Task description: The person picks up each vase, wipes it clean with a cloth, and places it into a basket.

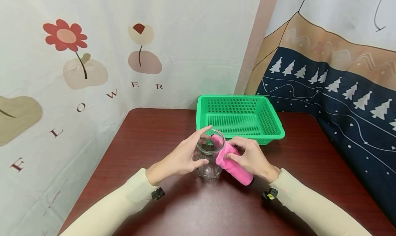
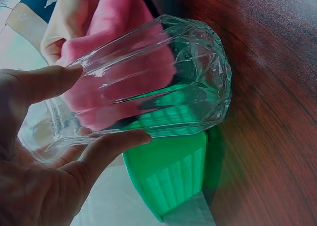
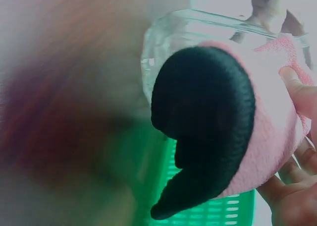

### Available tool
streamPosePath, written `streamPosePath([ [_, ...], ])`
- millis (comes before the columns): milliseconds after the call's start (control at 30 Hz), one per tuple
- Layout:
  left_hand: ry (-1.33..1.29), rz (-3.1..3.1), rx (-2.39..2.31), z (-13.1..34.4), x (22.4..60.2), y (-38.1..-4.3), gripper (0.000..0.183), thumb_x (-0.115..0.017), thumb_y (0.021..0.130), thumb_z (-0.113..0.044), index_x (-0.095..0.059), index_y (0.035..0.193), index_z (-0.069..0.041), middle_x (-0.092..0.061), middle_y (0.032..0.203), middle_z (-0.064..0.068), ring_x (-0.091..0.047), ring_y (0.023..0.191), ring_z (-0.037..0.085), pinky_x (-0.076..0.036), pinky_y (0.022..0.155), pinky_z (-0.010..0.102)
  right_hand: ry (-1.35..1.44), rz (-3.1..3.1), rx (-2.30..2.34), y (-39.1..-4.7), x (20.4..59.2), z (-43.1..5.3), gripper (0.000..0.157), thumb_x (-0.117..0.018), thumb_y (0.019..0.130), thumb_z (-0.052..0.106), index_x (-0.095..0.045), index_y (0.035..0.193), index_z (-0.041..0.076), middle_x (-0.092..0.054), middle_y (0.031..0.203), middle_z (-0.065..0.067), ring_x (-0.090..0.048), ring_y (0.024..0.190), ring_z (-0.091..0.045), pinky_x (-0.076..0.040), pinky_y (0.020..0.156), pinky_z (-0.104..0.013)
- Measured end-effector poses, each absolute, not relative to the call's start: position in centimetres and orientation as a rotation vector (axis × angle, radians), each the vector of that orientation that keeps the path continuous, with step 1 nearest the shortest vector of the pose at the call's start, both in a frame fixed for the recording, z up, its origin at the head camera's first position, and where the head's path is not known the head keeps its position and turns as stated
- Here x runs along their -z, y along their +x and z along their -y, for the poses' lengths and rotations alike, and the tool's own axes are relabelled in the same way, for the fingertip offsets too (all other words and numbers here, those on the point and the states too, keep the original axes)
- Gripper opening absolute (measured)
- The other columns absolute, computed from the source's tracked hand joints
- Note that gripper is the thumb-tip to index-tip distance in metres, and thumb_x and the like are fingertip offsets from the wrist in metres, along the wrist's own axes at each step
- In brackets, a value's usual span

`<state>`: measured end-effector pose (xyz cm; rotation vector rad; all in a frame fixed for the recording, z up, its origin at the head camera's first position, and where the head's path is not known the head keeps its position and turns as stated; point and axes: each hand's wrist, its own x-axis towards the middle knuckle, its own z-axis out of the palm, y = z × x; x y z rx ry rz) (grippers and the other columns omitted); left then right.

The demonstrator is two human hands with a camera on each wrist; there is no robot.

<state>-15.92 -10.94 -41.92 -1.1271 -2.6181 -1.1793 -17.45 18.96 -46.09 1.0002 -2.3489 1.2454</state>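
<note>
A clear ribbed glass jar (image 1: pixel 209 167), its round mouth up, is gripped by my left hand (image 1: pixel 185 153) from the left side. In the left wrist view, the thumb and fingers span the glass jar (image 2: pixel 148 87) near its mouth. Whether its base touches the table is hard to tell. My right hand (image 1: pixel 250 157) pinches a pink cloth (image 1: pixel 238 169) close against the jar's right side. In the right wrist view, the pink cloth (image 3: pixel 270 112) has a black edge (image 3: pixel 203 102) hanging in folds. Part of the cloth shows behind the jar through the glass.
A green plastic basket (image 1: pixel 201 117) with slotted walls stands behind the hands, at the back of the dark red-brown table (image 1: pixel 148 139). Printed curtains (image 1: pixel 198 40) hang behind the table and along its right side.
</note>
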Motion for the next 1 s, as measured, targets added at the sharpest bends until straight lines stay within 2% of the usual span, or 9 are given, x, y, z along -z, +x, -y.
streamPosePath([
  [267, -1.126, 2.626, 1.184, 11.0, 42.1, -16.1, 0.115, -0.096, 0.093, -0.004, -0.026, 0.184, -0.014, -0.068, 0.160, 0.015, -0.076, 0.134, 0.037, -0.067, 0.086, 0.036, 0.966, 2.347, -1.274, -17.5, 45.1, -18.7, 0.034, -0.099, 0.090, 0.001, -0.089, 0.119, 0.015, -0.087, 0.109, 0.000, -0.073, 0.096, -0.007, -0.060, 0.080, -0.017],
  [733, -1.125, 2.625, 1.214, 11.2, 42.2, -16.2, 0.114, -0.095, 0.094, -0.004, -0.027, 0.184, -0.015, -0.067, 0.160, 0.015, -0.076, 0.134, 0.038, -0.067, 0.083, 0.037, 0.944, 2.372, -1.301, -17.6, 44.3, -18.7, 0.037, -0.099, 0.090, 0.000, -0.089, 0.123, 0.014, -0.087, 0.112, -0.001, -0.073, 0.097, -0.007, -0.065, 0.078, -0.022],
  [1000, -1.125, 2.627, 1.199, 11.1, 42.1, -16.2, 0.113, -0.095, 0.094, -0.005, -0.027, 0.184, -0.015, -0.067, 0.160, 0.014, -0.076, 0.131, 0.037, -0.067, 0.083, 0.037, 0.949, 2.377, -1.320, -17.6, 44.3, -18.8, 0.036, -0.098, 0.091, 0.001, -0.089, 0.123, 0.015, -0.087, 0.113, -0.001, -0.072, 0.098, -0.007, -0.064, 0.078, -0.021],
])
